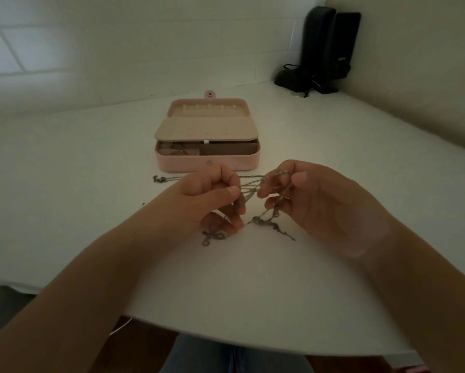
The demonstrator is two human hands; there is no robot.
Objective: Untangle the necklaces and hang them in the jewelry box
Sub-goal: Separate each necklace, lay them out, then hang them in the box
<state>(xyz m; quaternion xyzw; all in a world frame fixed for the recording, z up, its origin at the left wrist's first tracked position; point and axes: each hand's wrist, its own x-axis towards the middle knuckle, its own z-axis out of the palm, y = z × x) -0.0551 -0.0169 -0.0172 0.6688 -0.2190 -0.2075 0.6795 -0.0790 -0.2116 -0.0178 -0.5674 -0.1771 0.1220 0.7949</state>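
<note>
Left hand (215, 195) and right hand (301, 195) each pinch strands of the tangled necklaces (249, 189) above the table (91, 184) centre, before the open jewelry box (208, 164). Pulling apart likely tightens the knots.
</note>
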